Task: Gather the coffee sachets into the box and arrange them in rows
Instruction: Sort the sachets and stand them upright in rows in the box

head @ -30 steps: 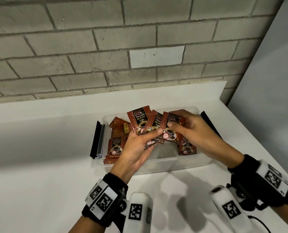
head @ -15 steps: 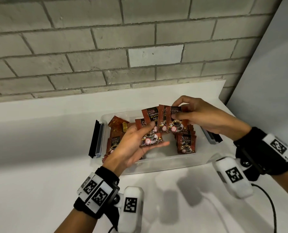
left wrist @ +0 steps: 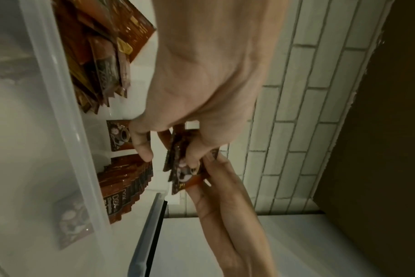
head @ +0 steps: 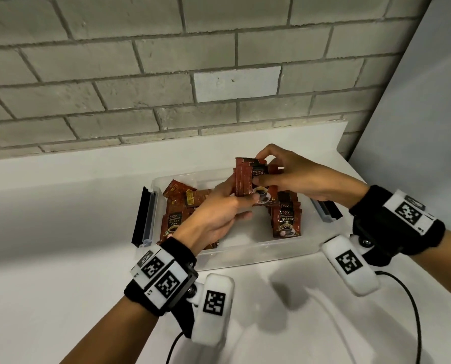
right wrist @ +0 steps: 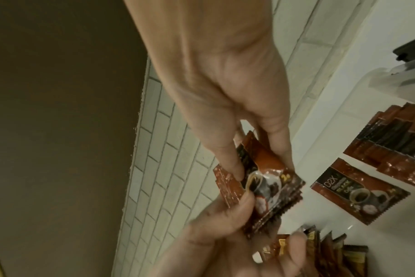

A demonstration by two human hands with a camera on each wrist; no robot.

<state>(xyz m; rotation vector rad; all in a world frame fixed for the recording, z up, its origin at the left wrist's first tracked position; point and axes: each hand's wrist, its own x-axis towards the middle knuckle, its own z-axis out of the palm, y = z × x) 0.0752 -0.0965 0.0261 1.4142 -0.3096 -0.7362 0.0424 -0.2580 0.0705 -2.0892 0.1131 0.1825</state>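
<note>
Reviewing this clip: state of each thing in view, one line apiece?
Left hand: grips the held sachets from below.
Right hand: pinches the held sachets near the top.
Held sachets: bunched upright, lifted above the box.
Box: open, no lid on, partly filled.
Right row of sachets: standing in line inside the box.
Left sachets: loose, leaning unevenly inside the box.
Single sachet: lying flat on the box floor.

From my remote seat, light falls from overhead onto the white counter [head: 48, 258], throwing soft double shadows toward me; the head view is bright and sharp, its brick courses bowing at the edges; both wrist views run dim, warm-tinted and soft, nearest skin blurred.
</note>
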